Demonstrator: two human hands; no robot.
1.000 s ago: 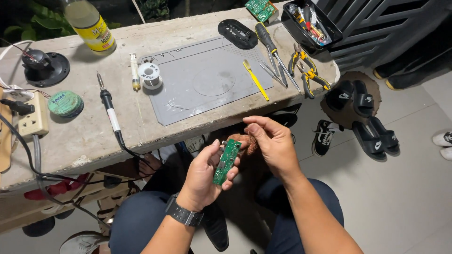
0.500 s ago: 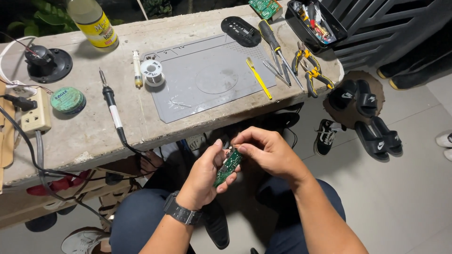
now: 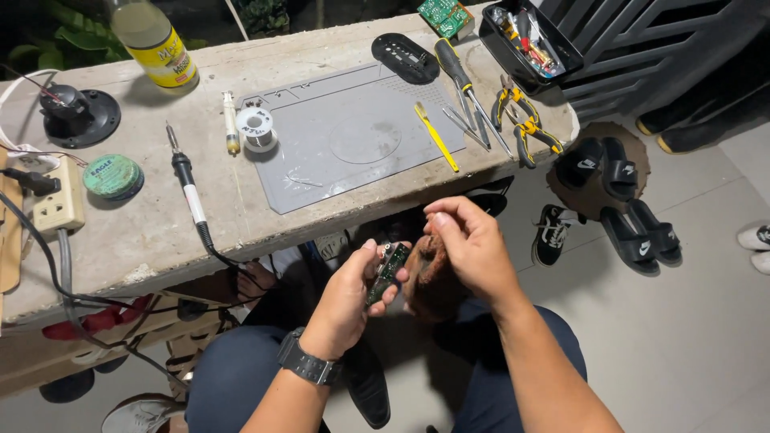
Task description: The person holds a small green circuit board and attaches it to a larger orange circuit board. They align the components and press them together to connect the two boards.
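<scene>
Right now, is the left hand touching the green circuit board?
Touching. The head view shows the left hand gripping the green circuit board edge-on between thumb and fingers.

Yellow-labelled bottle (image 3: 152,44) at the bench's far left; round green tin (image 3: 112,176), perhaps labelled, nearer.

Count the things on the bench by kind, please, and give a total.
Circuit boards: 1
Soldering irons: 1
Solder spools: 1
Screwdrivers: 1
Pliers: 2
Bottles: 1
Round tins: 1
Work mats: 1
Total: 9
</scene>
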